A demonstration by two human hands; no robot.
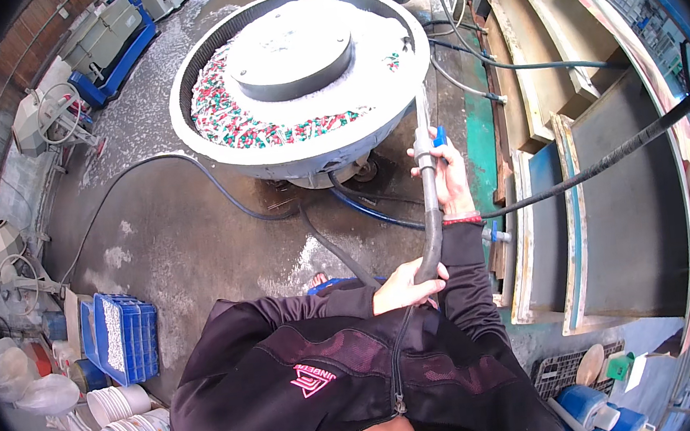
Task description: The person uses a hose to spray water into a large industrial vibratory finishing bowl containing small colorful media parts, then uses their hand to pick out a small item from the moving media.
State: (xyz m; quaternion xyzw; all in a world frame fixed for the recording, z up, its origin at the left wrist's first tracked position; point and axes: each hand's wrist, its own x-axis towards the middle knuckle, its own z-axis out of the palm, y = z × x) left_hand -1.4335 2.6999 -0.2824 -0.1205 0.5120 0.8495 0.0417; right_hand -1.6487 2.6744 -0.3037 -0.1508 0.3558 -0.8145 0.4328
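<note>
Blue crate [144, 342] — white buckets [121, 404] nearby

Dk-gry hose [434, 250], blu valve lever [439, 137], red/grn/wht bits [220, 111], wht tub rim [305, 153], blk jacket [237, 387] w/ pink logo [312, 380]

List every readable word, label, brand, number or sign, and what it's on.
Dark jacket: pink lettering beside a pink logo; I won't copy the wording.
Pipe in the right hand, with its blue valve lever: no text I can make out.
Round tub: none I can make out.
Background machines: too small or blurred to read.
</note>
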